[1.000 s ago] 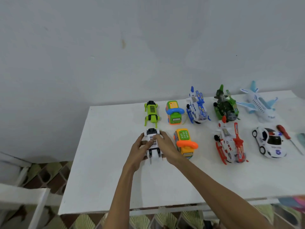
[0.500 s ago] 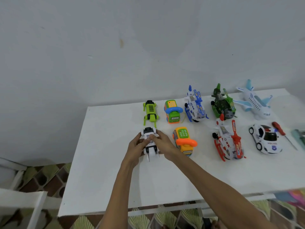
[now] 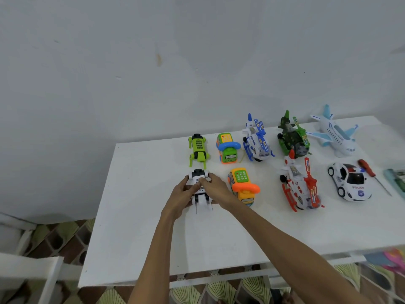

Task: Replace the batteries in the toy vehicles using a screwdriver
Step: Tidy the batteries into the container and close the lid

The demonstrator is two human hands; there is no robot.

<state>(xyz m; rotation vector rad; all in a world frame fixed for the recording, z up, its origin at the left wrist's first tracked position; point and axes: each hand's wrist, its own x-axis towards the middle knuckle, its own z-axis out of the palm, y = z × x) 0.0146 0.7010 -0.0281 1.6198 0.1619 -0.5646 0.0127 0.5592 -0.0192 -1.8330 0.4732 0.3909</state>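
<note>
A white and black toy robot dog lies on the white table, in the front row at the left. My left hand grips its left side and my right hand grips its right side, thumbs on its back. A red-handled screwdriver lies at the far right, beside a white police car. Other toys stand in two rows: a green robot dog, a green phone bus, an orange phone bus, a blue helicopter, a red helicopter, a green helicopter and a white airplane.
A grey wall rises behind the table. A green packet lies at the right edge. A white chair stands at the lower left over a patterned floor. The table's front and left parts are bare.
Both hands stay on the white robot dog. The view has shifted slightly, so the toys sit a little higher and further left in the frame.
</note>
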